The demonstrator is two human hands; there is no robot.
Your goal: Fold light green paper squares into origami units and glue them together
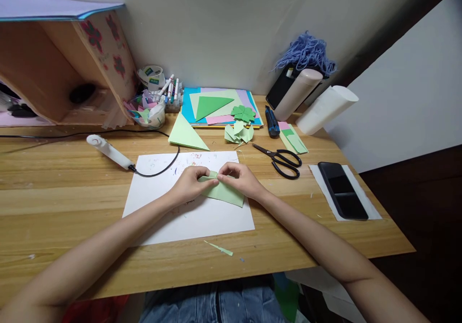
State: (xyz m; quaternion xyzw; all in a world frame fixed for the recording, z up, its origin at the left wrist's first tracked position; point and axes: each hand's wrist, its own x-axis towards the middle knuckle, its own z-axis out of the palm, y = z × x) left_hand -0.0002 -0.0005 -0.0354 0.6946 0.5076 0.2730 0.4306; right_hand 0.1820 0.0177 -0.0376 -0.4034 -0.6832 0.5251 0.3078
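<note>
A folded piece of light green paper [226, 194] is held between my two hands, over a white sheet [162, 226]. My left hand [189, 184] pinches its upper left part between thumb and fingers. Close beside it, my right hand [241, 178] grips the top edge, thumb almost touching the left thumb. A small rolled or folded bit of the paper shows between the fingertips; the rest of the grip is hidden. The white sheet has coloured marks on it. Below it lies a thin light green paper strip [218, 248].
Black-handled scissors [285, 161] lie right of the sheet, near a blue cutter [272, 122] and a phone [342, 190]. A corded white tool [110, 152] lies left. Behind are a light green triangle [186, 134], paper clovers [243, 114], coloured paper [186, 104] and a scrap tub [156, 116].
</note>
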